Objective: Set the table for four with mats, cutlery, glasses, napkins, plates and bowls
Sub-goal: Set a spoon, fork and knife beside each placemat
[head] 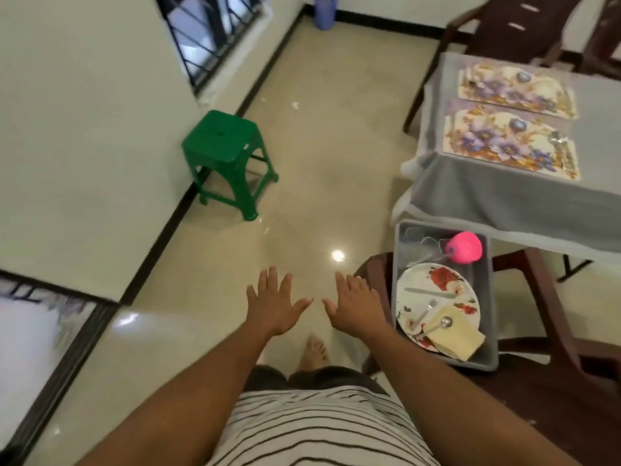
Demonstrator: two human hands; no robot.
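Observation:
My left hand (274,302) and my right hand (354,306) are stretched out flat over the floor, fingers spread, holding nothing. To the right, a grey tub (485,361) rests on a brown chair (551,371). In it lie a flowered plate (437,280) with a knife (428,292), a fork and a spoon (440,324), a folded yellow napkin (453,338), clear glasses (421,245) and a pink bowl (465,247). The table under a grey cloth (504,200) carries two floral mats (510,146), with cutlery (559,141) on the near mat's right end.
A green plastic stool (225,156) stands by the left wall. Brown chairs (510,25) stand behind the table. A purple container (325,11) sits at the far wall. A barred window (208,31) is at the upper left. My bare foot (314,354) stands on the shiny tile floor.

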